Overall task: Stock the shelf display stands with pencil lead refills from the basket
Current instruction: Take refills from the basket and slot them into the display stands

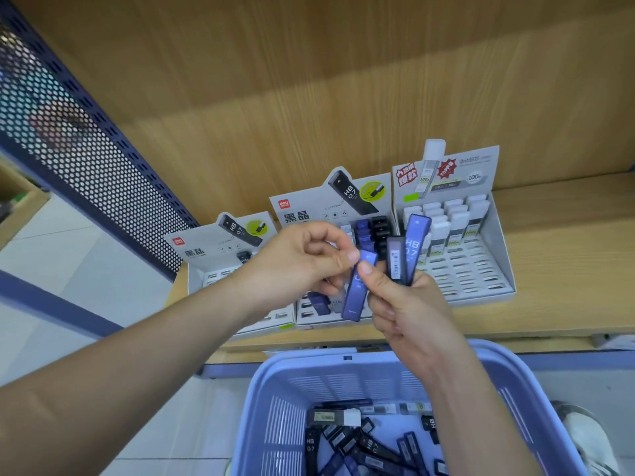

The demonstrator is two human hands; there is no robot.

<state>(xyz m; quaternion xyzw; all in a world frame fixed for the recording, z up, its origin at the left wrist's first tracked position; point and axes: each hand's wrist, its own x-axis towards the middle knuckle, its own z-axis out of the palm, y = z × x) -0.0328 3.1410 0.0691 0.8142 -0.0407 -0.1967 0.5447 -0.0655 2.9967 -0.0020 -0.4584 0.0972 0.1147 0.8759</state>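
Three cardboard display stands sit on the wooden shelf: a left stand, a middle stand holding blue and black refills, and a right stand with white-capped refills. My right hand grips two upright refill cases, a blue one and a darker one. My left hand pinches the top of a third blue refill case, which my right thumb also touches. Below, the blue basket holds several loose refills.
A perforated blue metal panel borders the shelf on the left. The wooden back wall rises behind the stands. Tiled floor lies to the left, and a white shoe shows right of the basket.
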